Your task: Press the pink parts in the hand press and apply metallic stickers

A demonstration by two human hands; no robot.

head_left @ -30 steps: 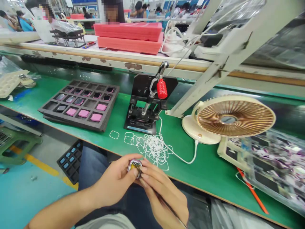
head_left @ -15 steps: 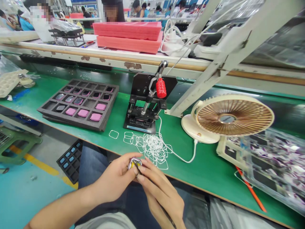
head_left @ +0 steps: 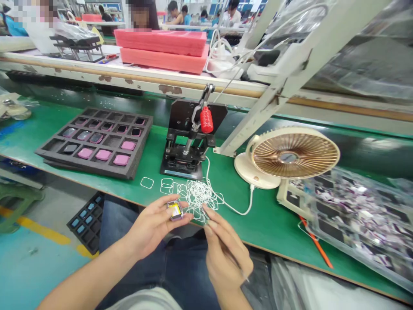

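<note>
Okay | left hand point(head_left: 151, 226) pinches small case point(head_left: 175, 210), yellow face up, by green mat point(head_left: 274, 219) front edge | right hand point(head_left: 224, 252) grips thin pick point(head_left: 245, 277), hands apart | white loops point(head_left: 200, 198) just beyond | tip: hold case by edges, steady

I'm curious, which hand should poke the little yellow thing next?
Probably the right hand: it holds a thin pointed tool, while the left hand is busy cradling the small yellow-centred part.
</note>
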